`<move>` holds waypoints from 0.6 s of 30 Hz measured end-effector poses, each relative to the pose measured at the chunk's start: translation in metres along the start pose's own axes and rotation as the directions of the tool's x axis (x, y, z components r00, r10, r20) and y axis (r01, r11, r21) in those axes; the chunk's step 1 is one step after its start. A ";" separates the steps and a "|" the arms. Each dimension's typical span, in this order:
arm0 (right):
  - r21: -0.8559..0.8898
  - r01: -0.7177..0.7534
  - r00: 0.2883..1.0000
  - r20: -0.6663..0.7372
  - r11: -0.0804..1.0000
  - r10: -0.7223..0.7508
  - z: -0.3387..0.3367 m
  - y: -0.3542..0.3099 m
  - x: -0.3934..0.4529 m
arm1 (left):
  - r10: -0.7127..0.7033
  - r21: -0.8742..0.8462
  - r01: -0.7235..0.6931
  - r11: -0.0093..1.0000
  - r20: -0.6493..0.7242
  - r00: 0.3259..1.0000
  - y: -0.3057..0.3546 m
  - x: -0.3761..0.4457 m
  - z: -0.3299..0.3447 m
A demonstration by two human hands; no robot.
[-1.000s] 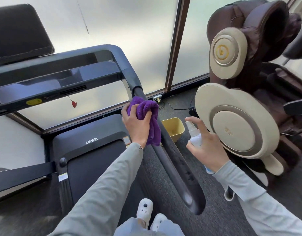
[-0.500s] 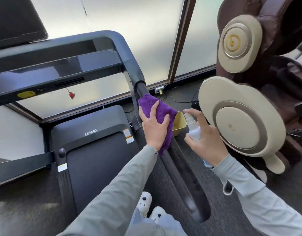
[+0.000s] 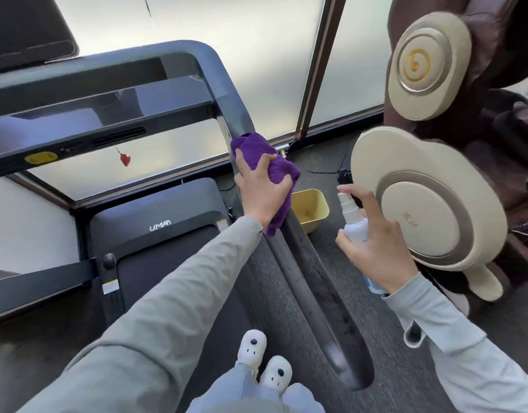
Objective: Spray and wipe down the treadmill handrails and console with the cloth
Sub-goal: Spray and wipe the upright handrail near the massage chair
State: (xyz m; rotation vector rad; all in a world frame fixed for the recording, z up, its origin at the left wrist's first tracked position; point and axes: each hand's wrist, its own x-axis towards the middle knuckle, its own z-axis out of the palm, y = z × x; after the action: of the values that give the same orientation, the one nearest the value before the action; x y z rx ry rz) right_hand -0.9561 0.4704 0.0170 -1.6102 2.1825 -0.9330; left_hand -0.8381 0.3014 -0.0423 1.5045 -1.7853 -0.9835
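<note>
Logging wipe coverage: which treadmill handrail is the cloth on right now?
The right handrail, the dark padded bar between both arms. The left hand presses the purple cloth on its upper end; the left handrail is untouched.

Purple cloth wrapped over a dark treadmill handrail, spray bottle held beside it.

The crumpled purple cloth (image 3: 267, 171) sits bunched on the upper part of the right handrail (image 3: 313, 281), just below the console (image 3: 78, 114). The white spray bottle (image 3: 354, 222) stands upright, just right of the rail, apart from it.
</note>
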 end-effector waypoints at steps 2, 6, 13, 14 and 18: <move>0.001 0.005 1.000 -0.010 1.000 -0.005 0.002 -0.001 -0.003 | 0.021 -0.036 -0.021 0.999 0.004 1.000 -0.002 -0.017 0.002; 0.011 0.006 1.000 -0.024 1.000 -0.006 0.006 -0.005 -0.005 | 0.051 -0.150 -0.049 0.987 0.009 0.999 -0.007 -0.065 0.008; 0.023 0.034 0.999 0.010 0.999 -0.035 0.004 -0.009 0.003 | -0.003 -0.215 0.004 0.977 0.004 1.000 -0.006 -0.055 0.005; 0.014 0.034 0.999 0.005 0.999 -0.034 0.002 -0.008 0.005 | -0.029 -0.200 0.028 0.979 -0.003 1.000 -0.003 -0.043 0.005; 0.000 0.021 1.000 -0.001 1.000 -0.021 -0.002 0.002 0.009 | -0.104 -0.148 0.099 0.984 -0.025 0.994 -0.001 0.010 -0.001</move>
State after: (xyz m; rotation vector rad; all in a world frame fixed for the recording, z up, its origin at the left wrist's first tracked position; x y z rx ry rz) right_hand -0.9617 0.4631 0.0189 -1.6358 2.1705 -0.9390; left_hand -0.8380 0.2915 -0.0427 1.5225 -1.5906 -1.1082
